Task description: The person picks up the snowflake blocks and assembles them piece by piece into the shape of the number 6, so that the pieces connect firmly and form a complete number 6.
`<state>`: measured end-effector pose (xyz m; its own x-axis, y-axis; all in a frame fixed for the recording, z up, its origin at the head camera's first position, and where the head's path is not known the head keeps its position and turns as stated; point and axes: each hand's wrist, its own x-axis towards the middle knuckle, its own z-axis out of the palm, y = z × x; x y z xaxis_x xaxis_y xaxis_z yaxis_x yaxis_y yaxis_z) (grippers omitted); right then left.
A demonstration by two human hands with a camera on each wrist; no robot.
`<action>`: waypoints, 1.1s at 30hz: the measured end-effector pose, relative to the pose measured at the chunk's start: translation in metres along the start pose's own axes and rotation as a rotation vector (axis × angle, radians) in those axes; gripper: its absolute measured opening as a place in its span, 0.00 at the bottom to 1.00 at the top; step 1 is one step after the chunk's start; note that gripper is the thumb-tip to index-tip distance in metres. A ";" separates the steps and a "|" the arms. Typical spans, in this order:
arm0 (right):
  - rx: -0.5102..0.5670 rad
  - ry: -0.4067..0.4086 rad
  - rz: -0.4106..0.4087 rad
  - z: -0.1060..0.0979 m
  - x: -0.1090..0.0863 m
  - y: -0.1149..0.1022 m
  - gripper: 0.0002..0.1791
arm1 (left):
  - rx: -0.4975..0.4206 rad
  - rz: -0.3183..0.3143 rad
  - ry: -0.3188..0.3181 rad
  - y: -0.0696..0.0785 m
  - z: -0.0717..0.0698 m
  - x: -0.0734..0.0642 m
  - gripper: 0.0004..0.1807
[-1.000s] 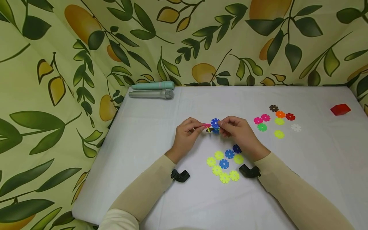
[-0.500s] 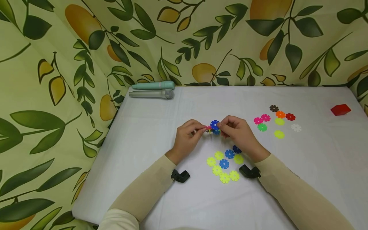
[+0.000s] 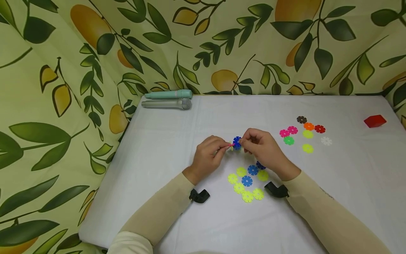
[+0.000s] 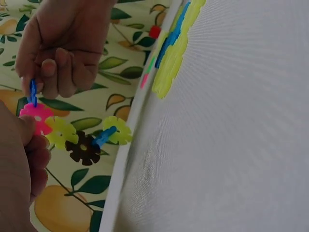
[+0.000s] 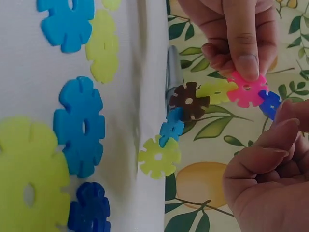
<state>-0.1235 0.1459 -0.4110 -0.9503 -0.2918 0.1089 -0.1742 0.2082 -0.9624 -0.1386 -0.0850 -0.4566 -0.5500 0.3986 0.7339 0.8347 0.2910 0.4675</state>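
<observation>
My left hand [image 3: 207,155] pinches a pink notched plastic disc [image 5: 251,96] between thumb and fingers. From it hangs a linked chain: a yellow disc [image 4: 60,133], a brown disc [image 5: 179,93], a light blue disc [image 5: 172,126] and a yellow end disc [image 5: 166,163]. My right hand [image 3: 264,150] pinches a dark blue disc [image 3: 237,141] by its edge. Its other edge meets the pink disc's rim, set crosswise to it in the left wrist view. Whether their slots are fully engaged I cannot tell. Both hands are raised above the white table.
Loose yellow discs [image 3: 247,196] and blue discs [image 3: 247,181] lie in front of the hands. Farther right is a mixed-colour group with a green disc [image 3: 289,140]. A red block [image 3: 375,121] sits at the right; two microphones [image 3: 165,103] lie back left.
My left hand has shifted slightly right and down, with the pink disc tilting edge-on. The dark blue disc has come down a little, and the two hands are slightly closer.
</observation>
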 end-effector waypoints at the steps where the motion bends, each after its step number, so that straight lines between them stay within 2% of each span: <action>1: -0.004 -0.011 -0.002 0.000 0.000 0.000 0.09 | 0.004 0.007 0.000 0.001 0.000 0.000 0.05; 3: -0.010 -0.029 -0.006 -0.001 0.000 0.000 0.10 | 0.005 0.010 0.005 0.001 0.001 0.000 0.06; 5: -0.018 -0.039 -0.004 0.000 0.001 0.000 0.10 | -0.015 -0.013 0.014 0.000 0.002 -0.001 0.06; 8: -0.018 -0.042 0.014 0.002 0.004 0.002 0.13 | -0.089 -0.110 0.045 -0.004 0.005 -0.001 0.02; 10: -0.009 -0.034 0.041 0.003 0.005 0.004 0.16 | -0.166 -0.211 0.083 -0.008 0.007 -0.001 0.01; 15: 0.009 -0.002 0.131 -0.004 0.008 0.012 0.21 | -0.391 -0.546 0.180 -0.014 0.007 -0.004 0.03; 18: -0.028 -0.015 0.171 -0.013 0.011 0.017 0.22 | -0.472 -0.722 0.193 -0.016 0.004 -0.005 0.05; 20: -0.066 -0.046 0.190 -0.023 0.012 0.022 0.20 | -0.503 -0.801 0.185 -0.017 0.003 -0.005 0.06; 23: -0.105 -0.116 0.219 -0.038 0.013 0.029 0.17 | -0.545 -0.862 0.174 -0.019 0.001 -0.004 0.07; 26: -0.128 -0.174 0.253 -0.051 0.014 0.037 0.15 | -0.584 -0.890 0.172 -0.020 0.000 -0.003 0.09; 30: -0.161 -0.255 0.273 -0.062 0.016 0.045 0.16 | -0.622 -0.899 0.177 -0.022 -0.001 -0.003 0.12; 33: -0.210 -0.326 0.273 -0.068 0.016 0.047 0.19 | -0.650 -0.893 0.177 -0.024 -0.001 -0.002 0.17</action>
<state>-0.1642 0.2149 -0.4374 -0.8436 -0.4712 -0.2576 -0.0094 0.4925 -0.8702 -0.1576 -0.0940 -0.4693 -0.9907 0.1295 0.0418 0.0263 -0.1193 0.9925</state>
